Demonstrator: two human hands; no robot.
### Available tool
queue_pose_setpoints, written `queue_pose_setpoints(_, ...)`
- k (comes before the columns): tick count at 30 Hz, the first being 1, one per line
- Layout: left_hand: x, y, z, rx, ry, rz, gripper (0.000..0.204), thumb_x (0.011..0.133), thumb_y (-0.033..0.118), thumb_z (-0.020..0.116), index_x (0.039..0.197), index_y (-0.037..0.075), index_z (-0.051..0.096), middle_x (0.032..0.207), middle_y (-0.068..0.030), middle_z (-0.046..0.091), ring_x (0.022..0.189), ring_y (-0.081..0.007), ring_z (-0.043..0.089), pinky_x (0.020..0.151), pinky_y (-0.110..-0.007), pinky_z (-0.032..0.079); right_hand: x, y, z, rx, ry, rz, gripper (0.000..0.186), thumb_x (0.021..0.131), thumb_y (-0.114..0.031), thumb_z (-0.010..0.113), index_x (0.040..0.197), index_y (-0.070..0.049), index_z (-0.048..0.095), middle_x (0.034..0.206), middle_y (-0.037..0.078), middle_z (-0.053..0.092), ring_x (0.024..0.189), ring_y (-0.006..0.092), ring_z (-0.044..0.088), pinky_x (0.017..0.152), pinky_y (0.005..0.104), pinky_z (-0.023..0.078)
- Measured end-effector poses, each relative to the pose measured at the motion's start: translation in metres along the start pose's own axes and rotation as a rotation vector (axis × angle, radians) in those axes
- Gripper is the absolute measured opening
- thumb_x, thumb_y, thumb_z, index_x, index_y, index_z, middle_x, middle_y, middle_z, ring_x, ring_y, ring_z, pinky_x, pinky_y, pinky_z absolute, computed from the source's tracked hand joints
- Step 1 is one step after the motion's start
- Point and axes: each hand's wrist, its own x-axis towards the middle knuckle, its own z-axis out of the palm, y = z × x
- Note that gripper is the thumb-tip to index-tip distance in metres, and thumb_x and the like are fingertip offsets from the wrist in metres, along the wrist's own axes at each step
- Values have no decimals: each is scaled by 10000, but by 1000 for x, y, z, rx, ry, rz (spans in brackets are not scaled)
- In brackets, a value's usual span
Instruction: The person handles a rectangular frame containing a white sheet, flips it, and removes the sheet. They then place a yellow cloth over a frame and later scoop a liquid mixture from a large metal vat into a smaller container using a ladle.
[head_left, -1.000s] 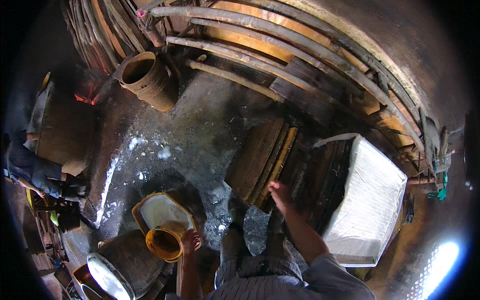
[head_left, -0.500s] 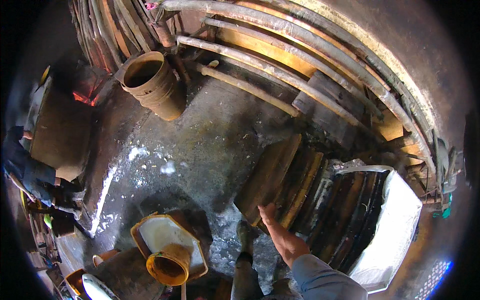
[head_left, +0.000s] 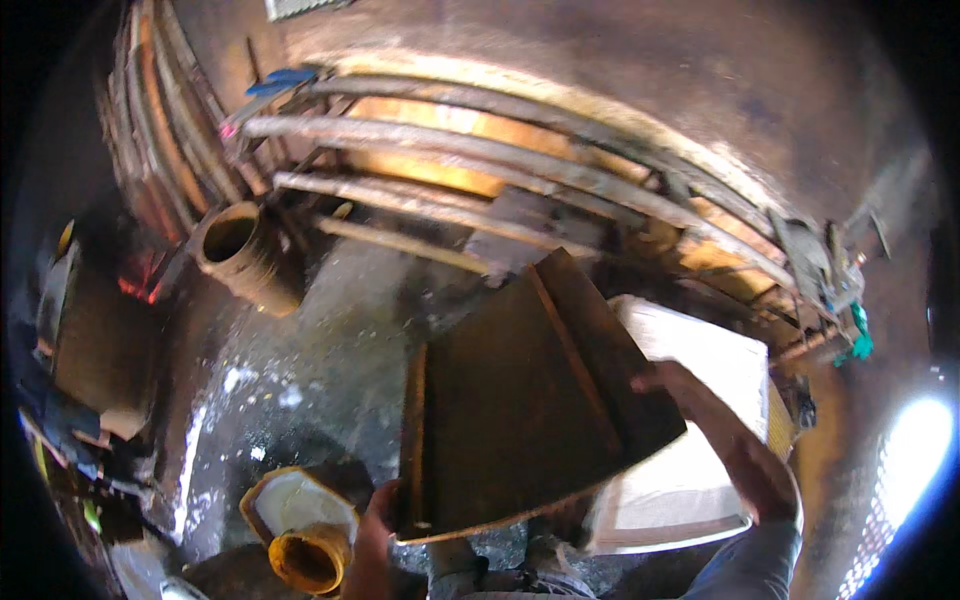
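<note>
Left hand (head_left: 377, 515) grasps the near left corner of a dark wooden board (head_left: 490, 420), and right hand (head_left: 665, 380) grips its right edge. Held before the body, the board shows two narrow battens (head_left: 575, 360) across its face and hides part of the white cloth (head_left: 670, 505) on the right. Near left, a yellow bucket (head_left: 335, 550) overlaps an octagonal tray (head_left: 290, 495); far left stands a brown bucket (head_left: 265, 275).
</note>
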Motion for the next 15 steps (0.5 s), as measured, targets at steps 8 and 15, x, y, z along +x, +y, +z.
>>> queue_pose_setpoints(8, -24, -132, 151, 1127, 497, 969, 461, 822, 418, 619, 747, -36, 591, 657, -231, 563, 574, -266, 535, 582, -392, 421, -228, 320, -164, 266, 787, -297, 227, 886, -270, 629, 847, -73, 523, 762, -38, 500, 745, 85, 476, 712, 249, 404)
queue_pose_setpoints(15, -54, -261, 260, 1130, 413, 793, 458, 836, 414, 623, 794, -41, 615, 703, -209, 610, 667, -246, 582, 615, -407, 424, -340, 433, -250, 44, 897, -240, 385, 902, -392, 612, 727, -81, 464, 683, -55, 391, 664, 76, 351, 603, 261, 307)
